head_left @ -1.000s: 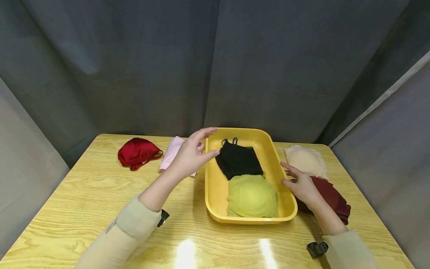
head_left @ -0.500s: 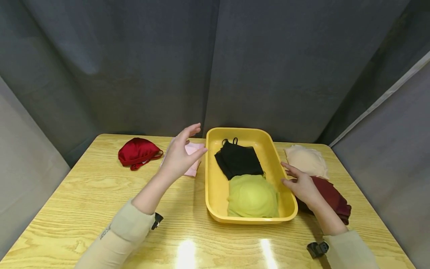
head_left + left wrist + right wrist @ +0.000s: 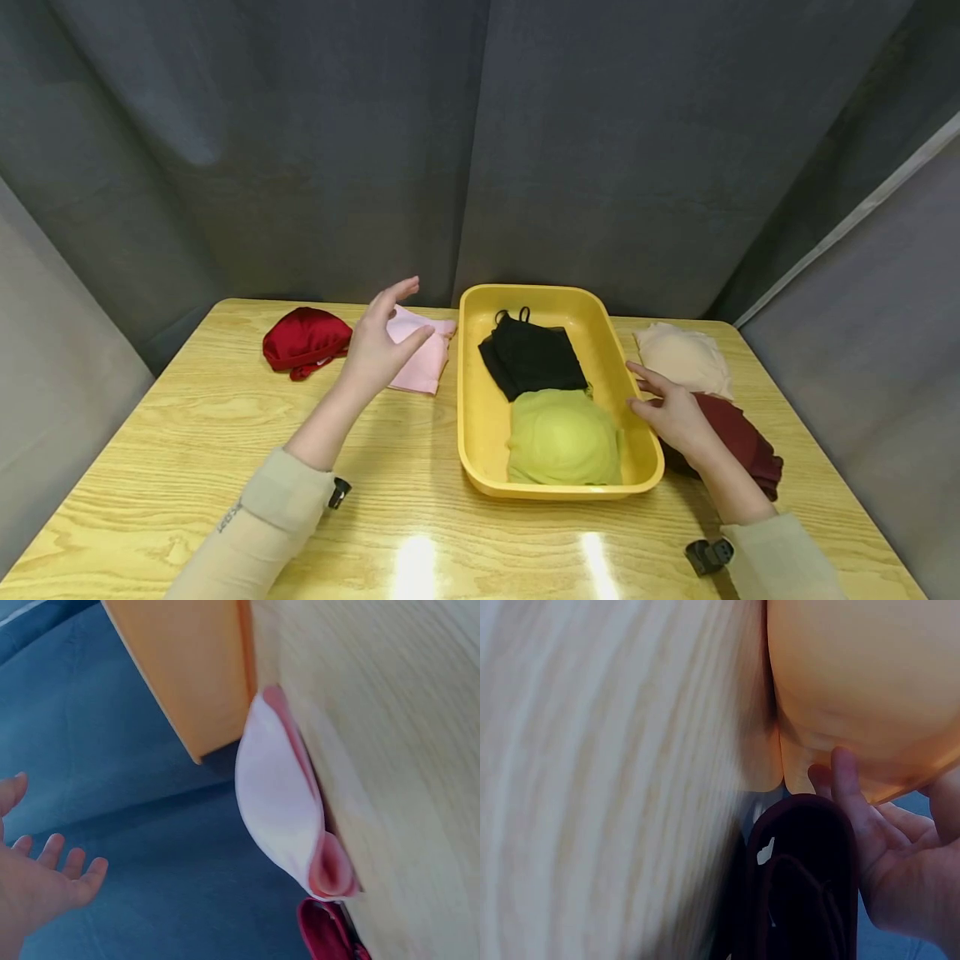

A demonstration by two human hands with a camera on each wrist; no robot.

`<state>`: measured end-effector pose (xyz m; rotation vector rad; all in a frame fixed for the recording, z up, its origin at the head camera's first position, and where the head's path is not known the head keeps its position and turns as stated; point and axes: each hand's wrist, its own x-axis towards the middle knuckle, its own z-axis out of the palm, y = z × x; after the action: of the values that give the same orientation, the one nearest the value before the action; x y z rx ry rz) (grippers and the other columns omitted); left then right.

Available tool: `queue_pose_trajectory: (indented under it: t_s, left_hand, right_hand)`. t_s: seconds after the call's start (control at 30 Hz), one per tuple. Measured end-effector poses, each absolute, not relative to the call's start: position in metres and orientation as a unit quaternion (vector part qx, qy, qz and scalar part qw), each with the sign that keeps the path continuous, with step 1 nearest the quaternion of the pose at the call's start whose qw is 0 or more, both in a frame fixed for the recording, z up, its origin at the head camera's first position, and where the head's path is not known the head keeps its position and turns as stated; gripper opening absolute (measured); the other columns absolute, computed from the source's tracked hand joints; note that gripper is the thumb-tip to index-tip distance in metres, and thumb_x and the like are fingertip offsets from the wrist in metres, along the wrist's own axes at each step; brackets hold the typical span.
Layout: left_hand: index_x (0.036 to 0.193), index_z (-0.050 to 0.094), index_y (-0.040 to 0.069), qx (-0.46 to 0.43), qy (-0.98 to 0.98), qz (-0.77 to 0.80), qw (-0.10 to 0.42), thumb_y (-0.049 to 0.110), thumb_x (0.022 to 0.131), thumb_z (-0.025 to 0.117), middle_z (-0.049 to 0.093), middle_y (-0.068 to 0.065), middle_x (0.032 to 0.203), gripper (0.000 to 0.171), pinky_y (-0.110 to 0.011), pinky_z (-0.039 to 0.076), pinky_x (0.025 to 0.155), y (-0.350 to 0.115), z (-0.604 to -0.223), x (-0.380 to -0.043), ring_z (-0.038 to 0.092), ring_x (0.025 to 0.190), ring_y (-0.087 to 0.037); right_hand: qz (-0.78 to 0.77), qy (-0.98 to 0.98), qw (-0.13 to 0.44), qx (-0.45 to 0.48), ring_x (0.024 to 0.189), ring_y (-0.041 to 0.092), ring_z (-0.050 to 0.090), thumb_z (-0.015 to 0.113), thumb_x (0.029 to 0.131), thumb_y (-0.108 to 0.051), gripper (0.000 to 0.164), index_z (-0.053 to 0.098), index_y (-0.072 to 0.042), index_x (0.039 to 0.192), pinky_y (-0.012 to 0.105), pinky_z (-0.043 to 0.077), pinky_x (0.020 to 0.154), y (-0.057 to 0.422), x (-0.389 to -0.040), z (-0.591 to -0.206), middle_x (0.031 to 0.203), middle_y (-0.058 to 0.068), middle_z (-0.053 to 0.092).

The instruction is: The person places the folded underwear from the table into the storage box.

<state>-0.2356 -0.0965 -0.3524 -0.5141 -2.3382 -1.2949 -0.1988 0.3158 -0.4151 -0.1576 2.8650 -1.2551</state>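
Observation:
My left hand (image 3: 378, 342) is raised over the table with thumb and fingers spread apart, holding nothing. It overlaps the left side of a folded pale pink garment (image 3: 420, 354) in the head view; in the left wrist view the hand (image 3: 45, 892) is apart from that cloth (image 3: 277, 787). My right hand (image 3: 678, 421) rests at the right side of a yellow plastic bin (image 3: 480, 479), fingertips right at its rim and outer wall. Inside the bin, a black strappy top (image 3: 536, 358) lies behind a yellow-green bra (image 3: 566, 437).
A red satin bra (image 3: 306, 340) lies at the back left of the wooden table (image 3: 187, 433). Right of the bin are a beige bra (image 3: 684, 357) and a dark maroon bra (image 3: 738, 442), partly behind my right hand. Grey curtains (image 3: 360, 150) enclose the back and sides.
My left hand has moved left, away from the bin's left rim, and more of the pink garment shows. The right hand and the bin have stayed in place.

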Motion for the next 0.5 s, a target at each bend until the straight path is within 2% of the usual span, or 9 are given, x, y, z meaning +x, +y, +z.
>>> queue_pose_trajectory:
  t_s: [0.17, 0.5]
  left_hand:
    - [0.136, 0.048, 0.012, -0.182, -0.833, -0.472, 0.224, 0.011, 0.081, 0.075, 0.055, -0.008, 0.132, 0.062, -0.043, 0.041, 0.100, -0.106, -0.362, -0.244, 0.049, 0.122, -0.023]
    - [0.137, 0.047, 0.011, -0.167, -0.847, -0.452, 0.226, 0.012, 0.080, 0.075, 0.053, -0.009, 0.133, 0.063, -0.045, 0.036, 0.105, -0.119, -0.378, -0.257, 0.047, 0.125, -0.025]
  right_hand:
    - [-0.406, 0.913, 0.010, -0.047, 0.112, 0.041, 0.053, 0.058, 0.093, -0.016, 0.059, 0.034, -0.008, 0.146, 0.027, 0.052, 0.074, 0.315, -0.198, -0.414, 0.134, 0.032, 0.044]
    - [-0.401, 0.915, 0.011, -0.050, 0.113, 0.042, 0.053, 0.058, 0.093, -0.016, 0.059, 0.034, -0.008, 0.146, 0.030, 0.053, 0.076, 0.315, -0.198, -0.413, 0.134, 0.032, 0.044]
